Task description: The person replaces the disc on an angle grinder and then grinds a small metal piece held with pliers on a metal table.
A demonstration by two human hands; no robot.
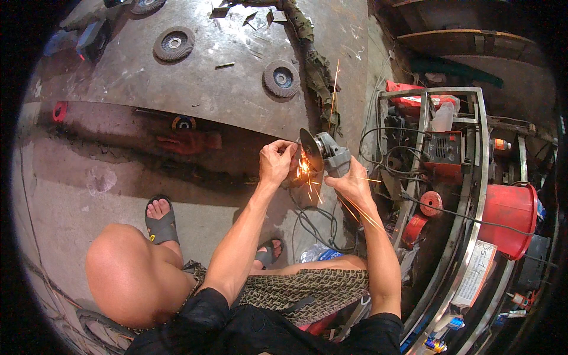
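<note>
My right hand (354,184) grips a grey angle grinder (331,155) whose dark disc (310,149) is spinning. My left hand (276,161) pinches a small metal piece against the disc; the piece itself is mostly hidden by my fingers. Orange sparks (307,173) fly down and to the right from the contact point, just in front of the edge of a steel workbench (225,89). My knees and sandalled feet are below, on the concrete floor.
Two flap discs (173,44) (281,78) lie on the workbench, with metal scraps and a rag-wrapped hose (316,65). To the right stands a metal frame cart (473,154) holding a red welder (442,151); a red bucket (507,218) and cables lie beside it.
</note>
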